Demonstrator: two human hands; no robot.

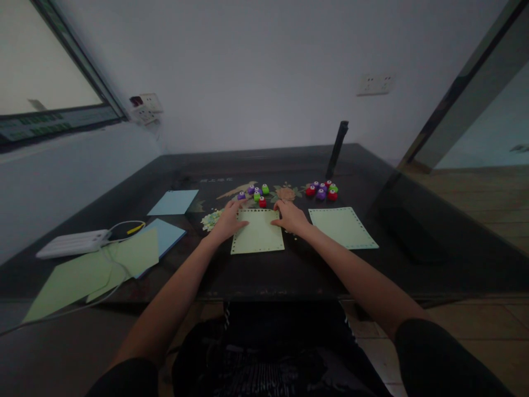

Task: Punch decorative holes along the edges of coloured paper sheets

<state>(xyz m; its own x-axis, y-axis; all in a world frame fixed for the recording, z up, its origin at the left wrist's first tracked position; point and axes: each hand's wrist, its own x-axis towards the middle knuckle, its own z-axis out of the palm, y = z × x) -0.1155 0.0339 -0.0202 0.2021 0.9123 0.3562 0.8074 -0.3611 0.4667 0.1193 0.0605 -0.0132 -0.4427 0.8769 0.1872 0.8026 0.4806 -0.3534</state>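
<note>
A pale green sheet of paper (pixel 258 234) with small holes along its edges lies flat on the dark table before me. At its left side rests my left hand (pixel 230 220), thumb spread from the fingers and touching the sheet. My right hand (pixel 291 216) is at its upper right edge, thumb and fingers likewise apart. Neither hand grips anything. Just beyond the sheet sits a loose group of small purple, green and red craft punches (pixel 257 196) with white round tops. A second group of punches (pixel 322 191) stands farther right. Another holed sheet (pixel 343 227) lies beside my right forearm.
On the left are a blue sheet (pixel 173 202), overlapping green sheets (pixel 105 262), and a white power strip (pixel 74 243) with a trailing cable. A black upright stick (pixel 338 149) stands at the back right. A dark flat object (pixel 409 234) lies at the right.
</note>
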